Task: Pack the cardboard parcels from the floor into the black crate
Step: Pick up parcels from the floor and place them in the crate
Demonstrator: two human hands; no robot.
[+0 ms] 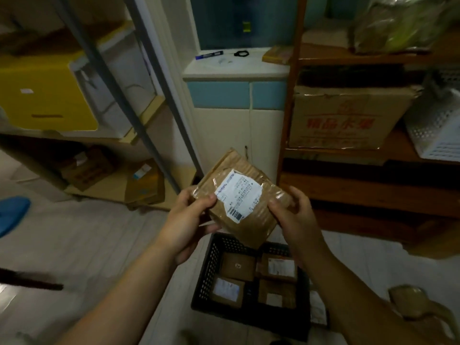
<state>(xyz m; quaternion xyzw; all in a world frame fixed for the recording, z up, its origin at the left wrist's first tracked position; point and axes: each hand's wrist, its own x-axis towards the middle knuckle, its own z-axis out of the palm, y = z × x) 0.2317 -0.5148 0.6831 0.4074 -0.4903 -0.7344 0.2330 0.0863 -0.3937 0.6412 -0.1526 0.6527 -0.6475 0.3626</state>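
Observation:
I hold a flat cardboard parcel [245, 195] with a white shipping label, wrapped in clear tape, up in front of me. My left hand [189, 222] grips its left edge and my right hand [296, 220] grips its right edge. Below the parcel, on the floor, stands the black perforated crate [207, 270]. Several small cardboard parcels [237, 266] lie flat inside it, some with white labels. Another taped parcel [408, 303] lies on the floor at the lower right, partly behind my right forearm.
A wooden shelf unit [348, 185] with a large printed carton [346, 118] stands at the right. A metal rack [139, 115] with a yellow box [44, 93] and more cartons is at the left. A white and blue cabinet [236, 95] is straight ahead.

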